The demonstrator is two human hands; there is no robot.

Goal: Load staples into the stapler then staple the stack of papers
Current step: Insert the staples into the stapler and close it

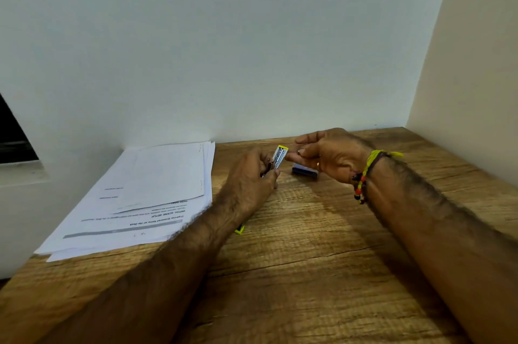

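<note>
My left hand (pixel 252 178) grips a small staple box (pixel 281 156) with a yellow rim, tilted upright above the desk, with grey staples showing inside. My right hand (pixel 328 156) is just to its right, fingers nearly straight, and one fingertip touches the box's right edge. A dark blue stapler (pixel 304 171) lies on the desk below my right hand, partly hidden by it. The stack of papers (pixel 145 195) lies loosely fanned at the left, against the wall.
A small yellow piece (pixel 240 229) lies on the wooden desk (pixel 308 273), partly under my left forearm. White walls close the desk at the back and on the right. A beaded and yellow thread band (pixel 364 175) is on my right wrist.
</note>
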